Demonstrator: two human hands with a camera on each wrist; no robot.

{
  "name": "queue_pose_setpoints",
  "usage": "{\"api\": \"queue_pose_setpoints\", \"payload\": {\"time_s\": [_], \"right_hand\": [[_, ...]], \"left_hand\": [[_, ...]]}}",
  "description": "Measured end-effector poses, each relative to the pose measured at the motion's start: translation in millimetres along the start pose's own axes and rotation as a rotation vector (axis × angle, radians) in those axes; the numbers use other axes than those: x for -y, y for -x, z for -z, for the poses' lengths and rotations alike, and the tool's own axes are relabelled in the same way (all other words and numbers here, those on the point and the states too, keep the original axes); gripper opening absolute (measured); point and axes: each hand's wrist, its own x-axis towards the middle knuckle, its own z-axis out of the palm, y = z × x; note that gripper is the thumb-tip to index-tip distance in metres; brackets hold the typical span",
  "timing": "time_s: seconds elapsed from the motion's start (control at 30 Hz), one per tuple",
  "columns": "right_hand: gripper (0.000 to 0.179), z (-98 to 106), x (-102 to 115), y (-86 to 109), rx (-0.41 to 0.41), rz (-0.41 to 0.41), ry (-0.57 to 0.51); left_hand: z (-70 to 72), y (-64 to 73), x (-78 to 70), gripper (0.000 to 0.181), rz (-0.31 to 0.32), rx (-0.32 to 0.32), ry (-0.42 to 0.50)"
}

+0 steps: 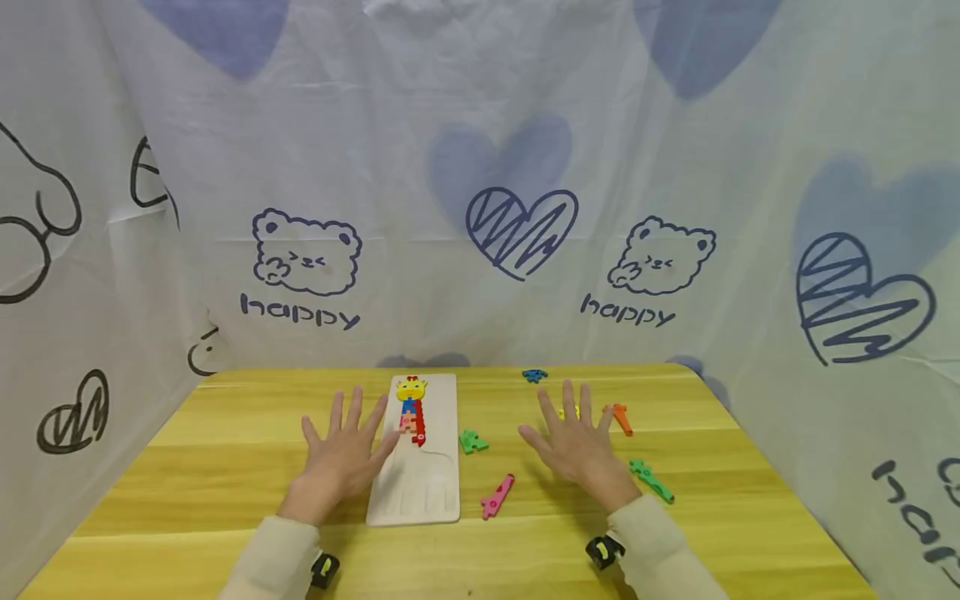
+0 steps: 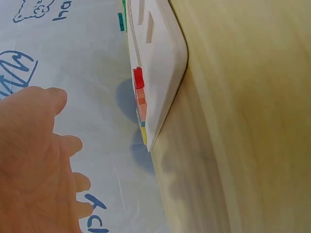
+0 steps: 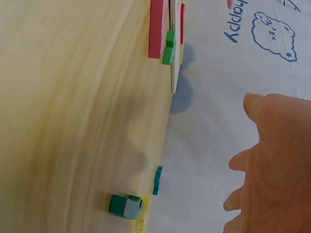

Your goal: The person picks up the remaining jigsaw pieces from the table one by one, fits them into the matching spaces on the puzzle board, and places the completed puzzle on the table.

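Observation:
My left hand (image 1: 341,454) is held above the table with fingers spread, overlapping the left edge of a white puzzle board (image 1: 435,496) in the head view. Nothing is in it. On the board's upper part sit a yellow giraffe head (image 1: 410,390), a blue piece (image 1: 408,407), a salmon piece (image 1: 407,423) and a red piece (image 1: 419,427). My right hand (image 1: 577,450), also empty and spread, hovers right of the board. Behind its fingers a yellow piece (image 1: 570,412) is partly hidden. An orange piece (image 1: 622,419) and a long green piece (image 1: 652,481) lie beside it.
Between the hands lie a green puzzle piece (image 1: 472,442) and a long pink piece (image 1: 498,497). Near the far edge of the wooden table (image 1: 247,467) is a blue piece (image 1: 535,376). A printed white curtain (image 1: 405,167) hangs behind and at both sides.

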Motion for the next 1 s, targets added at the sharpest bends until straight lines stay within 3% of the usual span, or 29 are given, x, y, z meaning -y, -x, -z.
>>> {"api": "queue_pose_setpoints", "payload": {"time_s": [0.33, 0.6, 1.0], "right_hand": [[0.079, -3.0, 3.7, -2.0, 0.0, 0.004, 0.004], [0.08, -1.8, 7.7, -3.2, -0.007, 0.013, -0.011], [0.079, 0.4, 6.4, -5.3, 0.012, 0.009, -0.006]], "left_hand": [[-4.7, -1.8, 1.4, 0.071, -0.014, 0.021, 0.019], [-9.4, -8.3, 9.7, 0.07, -0.043, 0.019, -0.041], [-9.4, -20.2, 20.7, 0.067, -0.08, 0.129, -0.086]]}}
